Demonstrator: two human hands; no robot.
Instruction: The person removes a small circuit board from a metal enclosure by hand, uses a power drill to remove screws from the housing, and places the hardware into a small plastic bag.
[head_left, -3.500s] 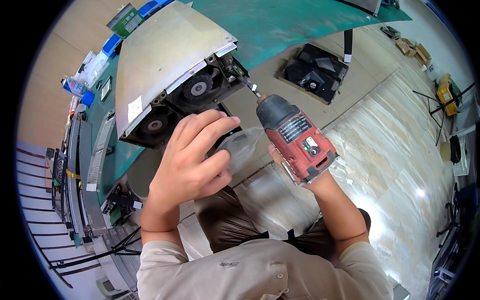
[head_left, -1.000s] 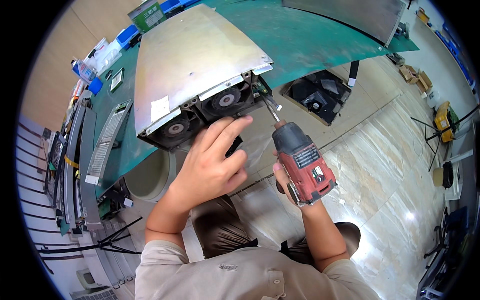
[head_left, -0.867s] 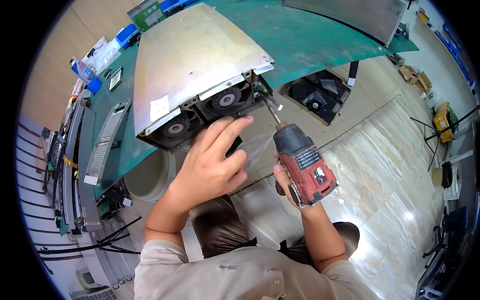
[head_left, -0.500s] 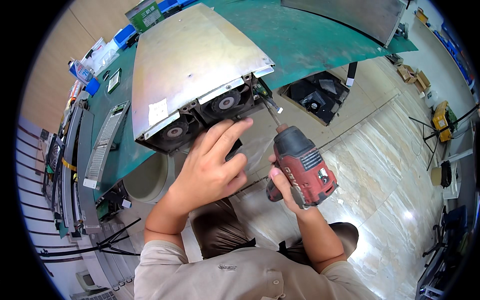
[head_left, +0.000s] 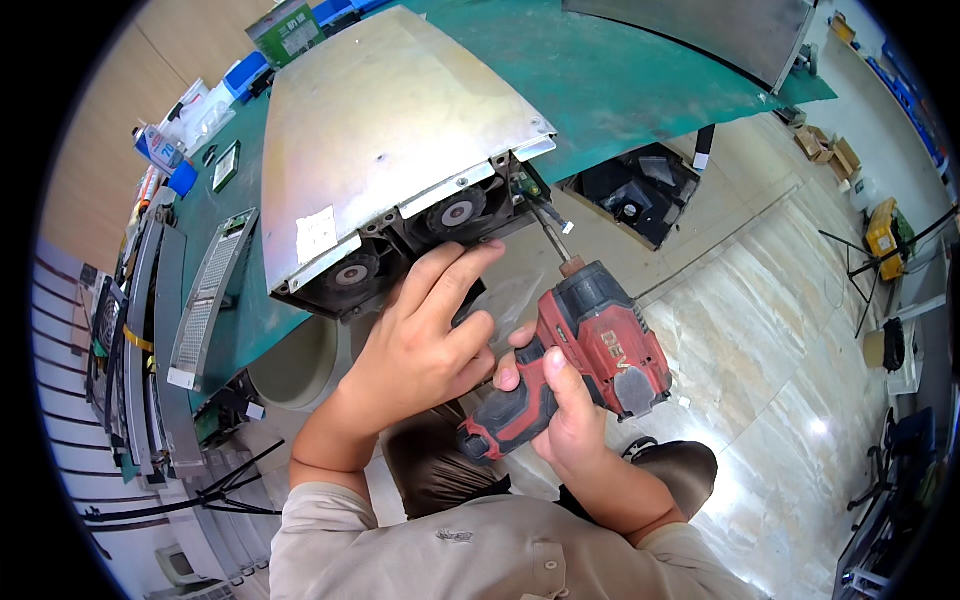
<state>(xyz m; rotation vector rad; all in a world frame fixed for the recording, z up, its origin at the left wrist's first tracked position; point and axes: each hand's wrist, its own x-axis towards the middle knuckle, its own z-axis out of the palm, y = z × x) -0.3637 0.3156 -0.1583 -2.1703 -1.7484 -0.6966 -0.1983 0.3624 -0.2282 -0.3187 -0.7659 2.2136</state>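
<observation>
A metal-cased unit (head_left: 390,105) overhangs the bench's front, showing two dark fans (head_left: 457,213). My left hand (head_left: 420,340) has two fingers stretched to the underside of the right-hand fan, the others bent; its thumb is hidden. Wrapped round a red-and-black power driver (head_left: 610,350), my right hand (head_left: 560,420) holds it with the handle angled toward lower left. The long bit (head_left: 555,240) points up into the unit's right end, beside a small green board (head_left: 530,185); whether the tip is engaged, I cannot tell. A translucent plastic sheet (head_left: 515,295) shows behind my hands.
Green bench (head_left: 620,90) holds a metal panel (head_left: 690,30), a slotted strip (head_left: 210,295), blue bins (head_left: 243,75) and cans. Below are a bucket (head_left: 290,375) and a box of black parts (head_left: 630,190). Stacked metal parts (head_left: 150,340) stand left; a tripod and yellow case (head_left: 880,240) stand right.
My right hand has turned the driver, swinging its handle leftward into view. My left hand has risen to the fan housing since the oldest frame, and barely moved in the last second.
</observation>
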